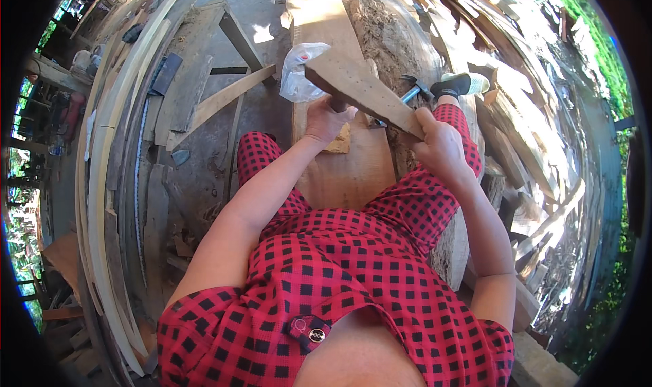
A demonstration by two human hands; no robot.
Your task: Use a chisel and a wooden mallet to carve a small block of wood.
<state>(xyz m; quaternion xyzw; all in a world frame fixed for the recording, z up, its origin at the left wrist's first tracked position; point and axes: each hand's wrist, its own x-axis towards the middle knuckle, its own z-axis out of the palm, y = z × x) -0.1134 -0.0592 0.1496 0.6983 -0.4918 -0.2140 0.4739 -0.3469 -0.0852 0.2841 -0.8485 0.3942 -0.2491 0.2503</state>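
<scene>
Right hand [441,144] grips the board [363,85], left hand [326,121] curls below it, hold unclear; work appears underway, completion unconfirmed.

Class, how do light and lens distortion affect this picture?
Head view: glare bleaches the far end of the wooden plank; the top face of the held wooden board is lit, its near edge shadowed; at left, long timber strips bow toward the rim; the corners go black.
</scene>
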